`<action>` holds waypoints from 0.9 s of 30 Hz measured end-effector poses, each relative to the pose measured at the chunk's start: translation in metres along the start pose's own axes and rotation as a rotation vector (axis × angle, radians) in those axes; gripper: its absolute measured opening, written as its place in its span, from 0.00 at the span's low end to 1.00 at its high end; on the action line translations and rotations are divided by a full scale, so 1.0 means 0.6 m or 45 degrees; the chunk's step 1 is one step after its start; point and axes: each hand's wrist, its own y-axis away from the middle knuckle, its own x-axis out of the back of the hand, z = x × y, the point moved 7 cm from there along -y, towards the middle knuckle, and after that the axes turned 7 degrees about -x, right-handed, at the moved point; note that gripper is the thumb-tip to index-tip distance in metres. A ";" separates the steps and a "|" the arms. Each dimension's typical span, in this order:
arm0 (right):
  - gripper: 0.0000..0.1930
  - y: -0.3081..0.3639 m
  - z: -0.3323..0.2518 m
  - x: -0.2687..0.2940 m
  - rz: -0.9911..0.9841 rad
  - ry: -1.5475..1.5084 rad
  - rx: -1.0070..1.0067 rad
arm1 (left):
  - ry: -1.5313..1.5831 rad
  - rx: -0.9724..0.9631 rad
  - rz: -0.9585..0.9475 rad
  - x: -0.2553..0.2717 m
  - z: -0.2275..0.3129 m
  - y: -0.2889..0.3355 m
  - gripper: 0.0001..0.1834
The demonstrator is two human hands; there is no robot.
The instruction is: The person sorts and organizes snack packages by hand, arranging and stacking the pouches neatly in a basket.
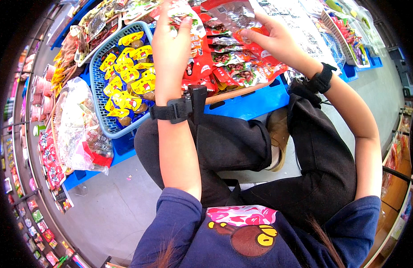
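My left hand (173,44) reaches over the near edge of a pile of red snack packets (200,56), thumb and fingers apart. A red and white packet lies just beyond its thumb, and I see no grip on it. To the right, my right hand (276,39) has its thumb pressed on a red snack packet with a clear, silvery part (235,18). That packet is tilted up above the pile; the fingers behind it are partly hidden. The pile lies in a shallow tan-rimmed basket (235,94).
Left of my left arm stands a blue plastic basket (99,105) of yellow-wrapped snacks (126,80). A clear bag (79,123) lies beside it. Silver packets (300,40) and a white basket (340,38) are at right. Blue platform (255,105) edges run before my knees; shelves curve along both sides.
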 end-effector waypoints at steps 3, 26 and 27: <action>0.20 0.006 -0.023 0.000 0.041 -0.140 -0.088 | -0.120 -0.395 -0.052 -0.011 0.048 0.010 0.11; 0.21 0.024 -0.087 0.018 0.284 -0.007 0.367 | -0.773 -0.847 -0.729 -0.103 -0.007 0.052 0.34; 0.21 0.023 -0.088 0.017 0.260 -0.045 0.363 | -0.760 -0.847 -0.720 -0.102 -0.007 0.051 0.32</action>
